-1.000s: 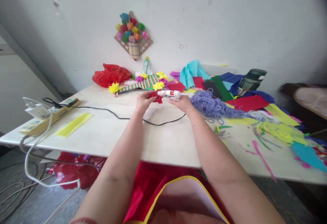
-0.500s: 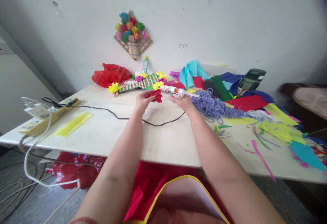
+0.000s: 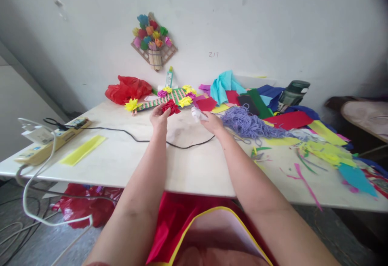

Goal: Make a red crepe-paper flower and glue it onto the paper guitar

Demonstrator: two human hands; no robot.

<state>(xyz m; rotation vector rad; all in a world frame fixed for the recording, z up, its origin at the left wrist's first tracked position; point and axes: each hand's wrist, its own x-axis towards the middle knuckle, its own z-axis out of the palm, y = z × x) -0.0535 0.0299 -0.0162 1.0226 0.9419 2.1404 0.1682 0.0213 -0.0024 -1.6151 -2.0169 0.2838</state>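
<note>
Red paper flower (image 3: 170,107), one of it, sits pinched in the left hand (image 3: 159,117) fingers above the table (image 3: 188,165), just before the striped mat (image 3: 165,98). One glue gun (image 3: 198,114) is clasped in the right hand (image 3: 212,123). Two yellow flowers (image 3: 185,101) flank the mat; one black cord (image 3: 133,136) runs beneath the hands; purple yarn (image 3: 245,122) lies right

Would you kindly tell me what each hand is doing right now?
Left hand: closed on the red paper flower.
Right hand: closed on the white glue gun, mostly hidden in its grip.
</note>
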